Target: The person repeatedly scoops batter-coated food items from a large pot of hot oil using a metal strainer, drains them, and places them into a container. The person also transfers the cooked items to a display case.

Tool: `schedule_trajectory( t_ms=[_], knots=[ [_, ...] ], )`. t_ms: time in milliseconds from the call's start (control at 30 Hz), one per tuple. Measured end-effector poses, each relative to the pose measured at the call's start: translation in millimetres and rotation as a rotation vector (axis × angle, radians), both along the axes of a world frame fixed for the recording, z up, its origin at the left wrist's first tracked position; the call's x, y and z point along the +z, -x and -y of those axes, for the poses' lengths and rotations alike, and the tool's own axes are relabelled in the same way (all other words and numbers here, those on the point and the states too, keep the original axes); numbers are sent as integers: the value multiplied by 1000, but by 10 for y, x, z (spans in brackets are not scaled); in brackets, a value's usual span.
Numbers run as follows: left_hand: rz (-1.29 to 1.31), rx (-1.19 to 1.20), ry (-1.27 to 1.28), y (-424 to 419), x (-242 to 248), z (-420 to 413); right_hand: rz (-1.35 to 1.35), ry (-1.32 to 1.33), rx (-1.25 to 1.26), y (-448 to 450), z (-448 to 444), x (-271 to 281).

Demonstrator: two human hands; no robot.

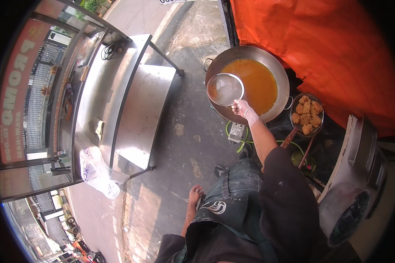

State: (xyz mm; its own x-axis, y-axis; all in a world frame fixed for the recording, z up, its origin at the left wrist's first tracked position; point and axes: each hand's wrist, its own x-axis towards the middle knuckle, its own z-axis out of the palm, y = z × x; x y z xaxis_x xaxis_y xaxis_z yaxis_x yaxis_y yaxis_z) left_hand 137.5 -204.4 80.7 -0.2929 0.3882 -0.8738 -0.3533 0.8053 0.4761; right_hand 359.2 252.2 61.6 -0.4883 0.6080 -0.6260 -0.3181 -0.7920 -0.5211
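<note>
My right hand (240, 107), dusted with white powder, grips the rim of a round, pale bowl or sieve (225, 89); which of the two I cannot tell. It is held over the left side of a large metal wok (279, 77) with orange-brown oil (258, 86) in it. Beside the wok, at its lower right, a strainer (323, 115) holds several pieces of golden fried food (306, 113). My left hand (196, 194) hangs low at my left side, away from the wok, its fingers slightly bent and apart, holding nothing visible.
A steel cart (144, 108) with a glass display stands at the left, a plastic bag (97, 171) on its edge. An orange tarpaulin (322, 42) hangs behind the wok. A green hose (239, 147) runs below the wok. Tubs (365, 144) and a clear container (335, 203) stand at the right.
</note>
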Motion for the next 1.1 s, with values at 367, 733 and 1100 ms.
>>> schedule_trajectory(
  t_ms=[367, 733, 1100],
  knots=[
    [13, 54, -40, 46, -90, -64, -3, -60, -138, -251, -21, 484],
    [-1, -115, -58, 164, -222, -316, 103, -88, -241, -810, 387, 555],
    [5, -182, -18, 160, -195, -458, 101, -95, -256, -1119, 671, 498]
  ],
)
